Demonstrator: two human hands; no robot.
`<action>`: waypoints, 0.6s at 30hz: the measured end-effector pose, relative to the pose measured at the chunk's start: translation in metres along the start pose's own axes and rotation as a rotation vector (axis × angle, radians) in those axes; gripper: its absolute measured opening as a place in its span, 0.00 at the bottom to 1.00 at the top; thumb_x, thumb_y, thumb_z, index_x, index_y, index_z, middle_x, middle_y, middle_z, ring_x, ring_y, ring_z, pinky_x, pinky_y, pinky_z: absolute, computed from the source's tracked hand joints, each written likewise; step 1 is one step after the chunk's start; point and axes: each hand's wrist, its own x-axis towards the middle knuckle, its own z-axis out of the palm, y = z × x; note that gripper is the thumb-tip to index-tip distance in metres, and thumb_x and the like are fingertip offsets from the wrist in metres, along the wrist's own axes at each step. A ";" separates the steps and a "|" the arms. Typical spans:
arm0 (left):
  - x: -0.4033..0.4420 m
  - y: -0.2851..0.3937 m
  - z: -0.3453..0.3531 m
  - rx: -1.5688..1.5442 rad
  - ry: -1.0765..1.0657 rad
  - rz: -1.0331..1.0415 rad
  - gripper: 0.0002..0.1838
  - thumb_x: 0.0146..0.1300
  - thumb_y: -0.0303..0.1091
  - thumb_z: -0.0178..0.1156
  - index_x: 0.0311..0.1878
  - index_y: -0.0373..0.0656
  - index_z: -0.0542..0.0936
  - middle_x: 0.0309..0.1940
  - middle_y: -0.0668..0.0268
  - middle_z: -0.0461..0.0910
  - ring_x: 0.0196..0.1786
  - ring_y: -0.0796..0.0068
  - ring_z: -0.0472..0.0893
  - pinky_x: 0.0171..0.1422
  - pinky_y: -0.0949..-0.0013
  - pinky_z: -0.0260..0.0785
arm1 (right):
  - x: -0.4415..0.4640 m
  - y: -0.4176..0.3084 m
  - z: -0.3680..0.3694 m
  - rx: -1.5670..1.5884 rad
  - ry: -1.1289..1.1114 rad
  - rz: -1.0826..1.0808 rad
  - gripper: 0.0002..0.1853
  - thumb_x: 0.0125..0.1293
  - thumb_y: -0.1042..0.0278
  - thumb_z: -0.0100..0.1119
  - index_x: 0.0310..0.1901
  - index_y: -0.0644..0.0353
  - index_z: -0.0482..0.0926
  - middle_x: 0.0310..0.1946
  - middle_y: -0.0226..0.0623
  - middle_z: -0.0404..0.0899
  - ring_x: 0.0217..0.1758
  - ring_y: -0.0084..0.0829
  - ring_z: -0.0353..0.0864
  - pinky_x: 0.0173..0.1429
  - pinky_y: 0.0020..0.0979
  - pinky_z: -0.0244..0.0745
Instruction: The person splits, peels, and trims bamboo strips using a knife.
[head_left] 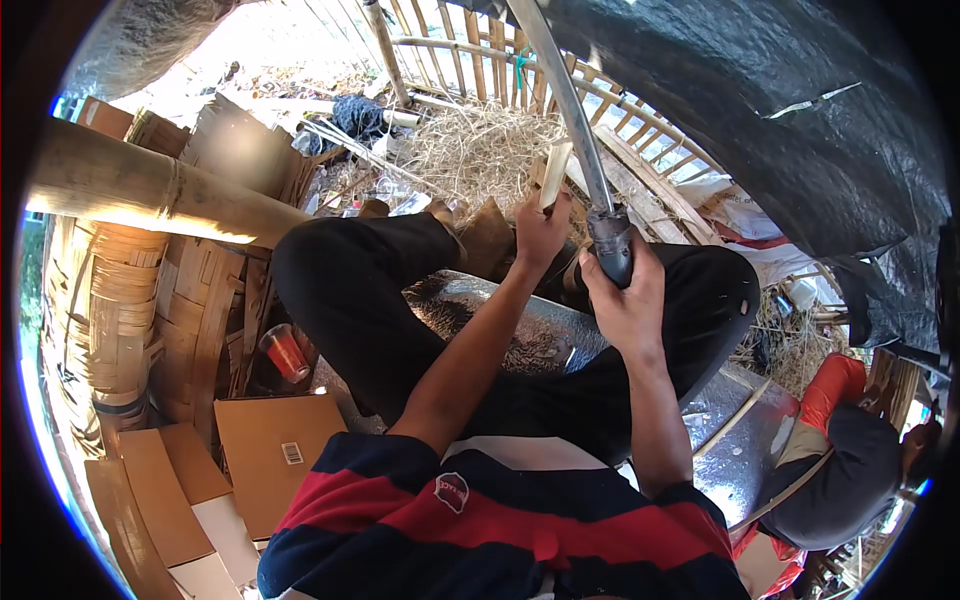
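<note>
My left hand (543, 230) is closed around a short, pale split piece of bamboo (555, 176), which stands nearly upright above my fingers. Beside it on the right, my right hand (632, 295) grips the dark handle of a machete (572, 95). Its long, slightly curved blade points up and away from me and runs out at the top of the view. The blade passes close to the bamboo; whether they touch, I cannot tell. Both hands are over my bent legs, with a shiny silvery sheet (560, 335) beneath.
Straw and shavings (470, 150) are heaped beyond my feet, before a slatted bamboo fence (490, 55). A thick bamboo pole (150, 190), cardboard boxes (275, 455) and a red cup (285, 352) are at left. Black tarp (780, 90) hangs upper right; another person (840, 475) is at right.
</note>
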 end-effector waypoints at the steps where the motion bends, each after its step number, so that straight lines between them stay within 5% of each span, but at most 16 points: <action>1: 0.000 -0.001 0.001 -0.022 -0.003 -0.004 0.11 0.65 0.32 0.58 0.29 0.35 0.79 0.11 0.69 0.70 0.16 0.86 0.69 0.20 0.73 0.60 | -0.001 0.005 0.002 0.010 -0.011 0.030 0.10 0.55 0.72 0.63 0.35 0.65 0.72 0.21 0.42 0.75 0.21 0.36 0.75 0.30 0.33 0.70; 16: -0.001 -0.005 0.000 0.005 -0.019 -0.039 0.10 0.64 0.32 0.57 0.31 0.34 0.80 0.12 0.66 0.72 0.17 0.84 0.72 0.21 0.71 0.62 | -0.004 -0.024 -0.007 0.076 0.074 -0.070 0.10 0.55 0.73 0.62 0.37 0.65 0.73 0.22 0.41 0.78 0.23 0.36 0.81 0.30 0.32 0.72; 18: -0.001 -0.008 0.003 0.002 -0.009 -0.050 0.10 0.64 0.32 0.57 0.31 0.34 0.79 0.12 0.66 0.72 0.17 0.84 0.72 0.21 0.71 0.62 | -0.004 -0.017 -0.005 0.059 0.042 -0.045 0.11 0.55 0.74 0.61 0.39 0.65 0.73 0.22 0.44 0.77 0.24 0.42 0.82 0.30 0.34 0.73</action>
